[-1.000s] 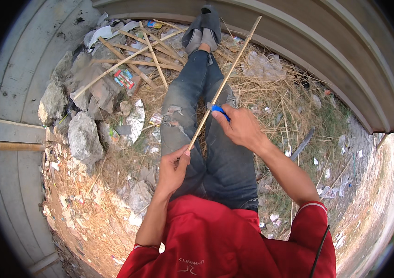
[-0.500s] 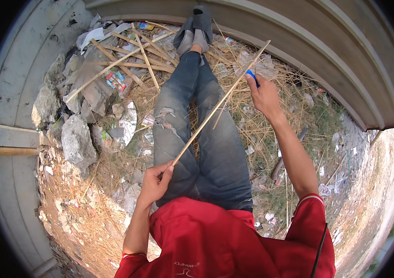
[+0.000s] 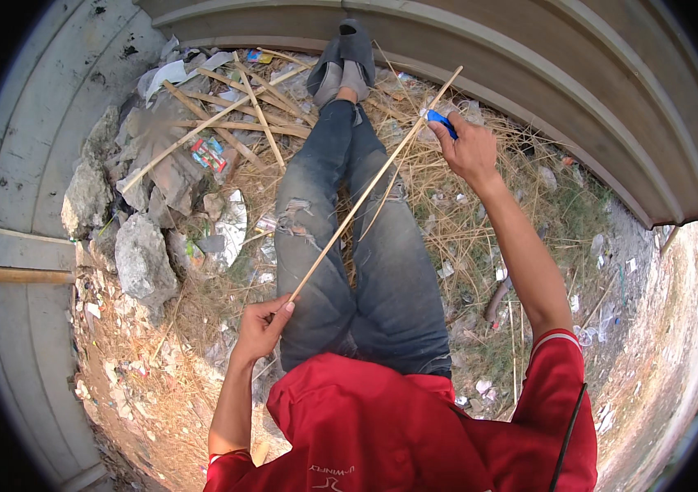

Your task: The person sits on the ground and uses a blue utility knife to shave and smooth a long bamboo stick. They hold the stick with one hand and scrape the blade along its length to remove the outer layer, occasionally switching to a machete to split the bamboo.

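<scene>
One stick: long, thin, pale-tan wooden strip (image 3: 367, 194), slanting over dark, torn jeans (image 3: 402, 287).
Left hand (image 3: 263, 326): thumb and fingers pinching the stick's near end.
Right hand (image 3: 469, 152): fingers closed around small blue-handled tool (image 3: 442, 124); tool's pale tip against the stick, short of its far end.
Sliver: narrow tan strand (image 3: 382, 199) below the stick; attachment unclear.
</scene>
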`<state>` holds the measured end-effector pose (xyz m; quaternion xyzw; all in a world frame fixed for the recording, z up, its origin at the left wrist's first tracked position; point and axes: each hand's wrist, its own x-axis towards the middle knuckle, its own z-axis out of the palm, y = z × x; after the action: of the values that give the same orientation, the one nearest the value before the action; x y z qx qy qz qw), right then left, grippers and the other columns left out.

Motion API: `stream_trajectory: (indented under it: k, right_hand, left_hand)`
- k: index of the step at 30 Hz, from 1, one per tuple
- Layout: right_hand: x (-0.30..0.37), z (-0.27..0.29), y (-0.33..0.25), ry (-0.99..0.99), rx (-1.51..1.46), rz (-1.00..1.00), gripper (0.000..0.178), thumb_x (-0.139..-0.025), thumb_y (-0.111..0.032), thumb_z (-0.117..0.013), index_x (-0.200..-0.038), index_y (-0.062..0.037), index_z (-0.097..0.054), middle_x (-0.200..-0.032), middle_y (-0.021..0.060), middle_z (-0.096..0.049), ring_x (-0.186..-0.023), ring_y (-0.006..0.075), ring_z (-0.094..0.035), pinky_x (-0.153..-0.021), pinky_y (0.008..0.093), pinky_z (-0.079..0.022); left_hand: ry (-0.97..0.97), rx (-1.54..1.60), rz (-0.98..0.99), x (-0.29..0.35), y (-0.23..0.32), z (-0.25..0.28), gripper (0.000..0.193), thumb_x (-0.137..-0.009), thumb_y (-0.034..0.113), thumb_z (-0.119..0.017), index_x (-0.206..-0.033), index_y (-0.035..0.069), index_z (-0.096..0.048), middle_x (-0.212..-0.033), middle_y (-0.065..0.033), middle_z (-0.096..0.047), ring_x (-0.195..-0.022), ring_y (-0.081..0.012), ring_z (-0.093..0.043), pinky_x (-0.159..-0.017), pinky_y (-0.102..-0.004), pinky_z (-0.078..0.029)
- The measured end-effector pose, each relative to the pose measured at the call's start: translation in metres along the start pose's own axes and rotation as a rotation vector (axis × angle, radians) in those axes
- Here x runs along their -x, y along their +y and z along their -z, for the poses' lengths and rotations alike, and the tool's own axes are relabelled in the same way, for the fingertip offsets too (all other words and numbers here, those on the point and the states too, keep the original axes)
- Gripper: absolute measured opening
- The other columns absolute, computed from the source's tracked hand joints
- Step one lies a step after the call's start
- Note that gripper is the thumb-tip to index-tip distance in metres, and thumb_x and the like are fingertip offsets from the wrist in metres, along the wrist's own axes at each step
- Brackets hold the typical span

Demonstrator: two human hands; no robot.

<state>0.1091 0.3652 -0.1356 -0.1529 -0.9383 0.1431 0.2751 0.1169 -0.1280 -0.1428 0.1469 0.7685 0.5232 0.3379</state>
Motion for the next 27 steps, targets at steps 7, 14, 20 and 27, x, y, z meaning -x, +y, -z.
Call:
stream_trajectory:
  k: [7, 14, 20, 27]
  right_hand:
    - [0.041, -0.05, -0.013, -0.184, -1.377, -0.653, 0.05, -0.102, -0.048, -0.056, -0.077, -0.0052, -0.054, -0.061, 0.0034, -0.045, -0.05, 0.0169, -0.041, -0.048, 0.0372, -0.035]
    - [0.03, 0.006, -0.012, 0.001, -0.418, -0.118, 0.041, -0.08, -0.039, -0.085, -0.092, -0.0046, -0.065, -0.069, 0.0052, -0.056, -0.061, 0.0129, -0.056, -0.055, 0.0292, -0.044]
    - [0.0, 0.025, -0.013, 0.164, -0.217, 0.289, 0.027, -0.084, -0.025, -0.082, -0.107, -0.0119, -0.075, -0.085, 0.0077, -0.07, -0.069, 0.0222, -0.066, -0.066, 0.0314, -0.053]
    - [-0.008, 0.026, 0.023, 0.045, -0.736, -0.277, 0.023, -0.093, -0.028, -0.075, -0.095, -0.0053, -0.073, -0.077, 0.0046, -0.071, -0.054, 0.0118, -0.052, -0.051, 0.0268, -0.041]
  left_hand:
    - [-0.177, 0.338, 0.263, 0.002, -0.005, 0.008, 0.033, -0.107, 0.021, -0.057, -0.114, -0.007, -0.07, -0.061, 0.0043, -0.045, -0.05, -0.0046, -0.036, -0.046, -0.024, -0.027]
    - [-0.144, 0.138, 0.102, 0.006, -0.016, 0.02, 0.032, -0.106, 0.022, -0.057, -0.112, -0.006, -0.072, -0.059, 0.0042, -0.044, -0.051, -0.0036, -0.036, -0.047, -0.0242, -0.026]
    - [-0.131, 0.055, 0.095, 0.002, -0.013, 0.021, 0.031, -0.105, 0.022, -0.06, -0.112, -0.004, -0.074, -0.061, 0.0056, -0.045, -0.055, -0.0022, -0.037, -0.049, -0.0233, -0.027]
    - [-0.103, -0.103, 0.054, -0.003, -0.019, 0.023, 0.028, -0.103, 0.022, -0.064, -0.112, -0.002, -0.075, -0.064, 0.0079, -0.045, -0.059, -0.0024, -0.036, -0.051, -0.0245, -0.027]
